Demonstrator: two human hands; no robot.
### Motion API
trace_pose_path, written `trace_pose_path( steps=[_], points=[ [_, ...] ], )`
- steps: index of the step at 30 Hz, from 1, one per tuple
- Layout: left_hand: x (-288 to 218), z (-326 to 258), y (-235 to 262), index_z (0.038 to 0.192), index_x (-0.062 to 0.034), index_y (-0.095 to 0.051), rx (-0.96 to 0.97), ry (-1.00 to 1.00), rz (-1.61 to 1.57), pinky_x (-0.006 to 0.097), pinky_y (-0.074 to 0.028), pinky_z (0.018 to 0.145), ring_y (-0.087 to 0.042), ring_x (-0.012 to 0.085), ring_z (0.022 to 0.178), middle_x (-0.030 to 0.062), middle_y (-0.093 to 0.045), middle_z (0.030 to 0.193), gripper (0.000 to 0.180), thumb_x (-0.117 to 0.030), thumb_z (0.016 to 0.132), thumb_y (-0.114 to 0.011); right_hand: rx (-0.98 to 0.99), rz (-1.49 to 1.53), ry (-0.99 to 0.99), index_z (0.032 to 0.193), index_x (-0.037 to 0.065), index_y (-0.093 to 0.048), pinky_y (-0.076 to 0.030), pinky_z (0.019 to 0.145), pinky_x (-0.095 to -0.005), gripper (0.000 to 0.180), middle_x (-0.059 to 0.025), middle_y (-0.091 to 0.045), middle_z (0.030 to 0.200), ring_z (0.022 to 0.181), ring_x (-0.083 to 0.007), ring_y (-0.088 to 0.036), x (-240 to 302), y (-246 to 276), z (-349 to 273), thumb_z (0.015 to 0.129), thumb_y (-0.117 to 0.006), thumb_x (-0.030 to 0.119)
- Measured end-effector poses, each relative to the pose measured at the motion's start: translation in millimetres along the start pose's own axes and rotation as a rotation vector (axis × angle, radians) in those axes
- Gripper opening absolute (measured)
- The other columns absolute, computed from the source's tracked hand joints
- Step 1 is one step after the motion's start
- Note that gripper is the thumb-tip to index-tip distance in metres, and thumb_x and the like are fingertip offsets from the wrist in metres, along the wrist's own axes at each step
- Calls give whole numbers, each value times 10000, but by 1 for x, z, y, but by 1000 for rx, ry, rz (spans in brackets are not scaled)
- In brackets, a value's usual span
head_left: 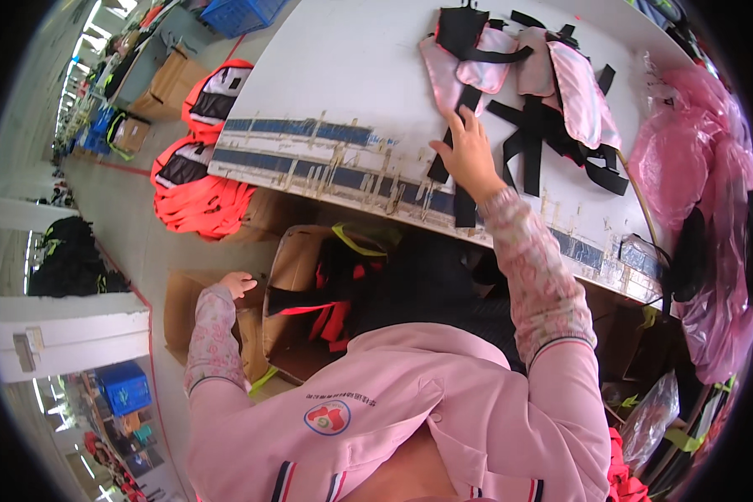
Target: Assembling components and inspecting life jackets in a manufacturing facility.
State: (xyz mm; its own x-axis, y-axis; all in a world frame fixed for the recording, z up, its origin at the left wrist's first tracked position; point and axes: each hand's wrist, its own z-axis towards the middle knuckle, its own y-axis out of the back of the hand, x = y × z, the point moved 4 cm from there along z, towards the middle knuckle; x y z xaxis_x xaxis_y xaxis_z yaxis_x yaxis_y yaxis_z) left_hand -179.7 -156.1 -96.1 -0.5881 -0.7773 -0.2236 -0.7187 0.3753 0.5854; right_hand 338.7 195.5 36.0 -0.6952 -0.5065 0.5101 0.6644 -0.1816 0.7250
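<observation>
Black straps (527,134) lay on the tabletop (343,67) under our right hand (468,155), its grip open and flat on one, while our left hand (238,283) loosely touched a box (297,268); we judged a careless tug might drag the pink pieces (519,75) off.

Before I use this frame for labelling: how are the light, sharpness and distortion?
Head view: even, bright daylight, no hard shadows; strong fisheye bend, so the white table edge curves and the corners go black. The right hand on the black straps is sharp enough; the left hand at the cardboard box is slightly soft.
</observation>
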Motion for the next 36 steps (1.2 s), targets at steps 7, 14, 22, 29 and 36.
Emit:
trace_pose_path(
  steps=[7, 14, 22, 29, 36],
  points=[
    [-161, -19, 15, 1157, -29, -562, -136, -550, -222, 272, -491, 697, -600, 134, 761, 76, -644, 930, 338, -188, 865, -621, 407, -340, -54, 1360, 191, -379, -291, 1012, -556, 659, -94, -327, 1421, 1318, -361, -283, -50, -29, 29, 793, -624, 421],
    [-371, -72, 20, 1037, -10, -614, -271, -1051, -123, 276, -473, 762, -609, 153, 843, 83, -645, 956, 225, -137, 851, -615, 443, -393, 213, 1278, 122, -474, -278, 1034, -523, 522, -75, -391, 1386, 1289, -332, -352, -52, 15, -20, 834, -577, 377],
    [-601, -15, -21, 1146, -64, -553, -740, -1433, 153, 372, -396, 950, -507, 305, 1099, 123, -551, 1171, 448, -261, 765, -682, 429, -384, 192, 1120, 75, -573, -260, 1045, -538, 397, -45, -442, 1354, 1273, -269, -393, -74, 61, -57, 808, -608, 318],
    [-660, 61, -42, 1359, -144, -338, -767, -789, 471, 579, -266, 1021, -413, 287, 1225, 91, -480, 1284, 763, -405, 741, -702, 270, -351, 94, 1279, 154, -482, -275, 987, -618, 557, -119, -460, 1296, 1222, -375, -414, -53, 45, -62, 781, -632, 352],
    [-658, 83, -32, 1023, -48, -633, -853, -958, 497, 430, -413, 885, -568, 334, 978, 150, -637, 937, 368, -306, 765, -674, 245, -302, 30, 1231, 213, -541, -276, 976, -640, 472, -121, -446, 1255, 1212, -410, -401, -53, 48, -58, 792, -617, 371]
  ],
)
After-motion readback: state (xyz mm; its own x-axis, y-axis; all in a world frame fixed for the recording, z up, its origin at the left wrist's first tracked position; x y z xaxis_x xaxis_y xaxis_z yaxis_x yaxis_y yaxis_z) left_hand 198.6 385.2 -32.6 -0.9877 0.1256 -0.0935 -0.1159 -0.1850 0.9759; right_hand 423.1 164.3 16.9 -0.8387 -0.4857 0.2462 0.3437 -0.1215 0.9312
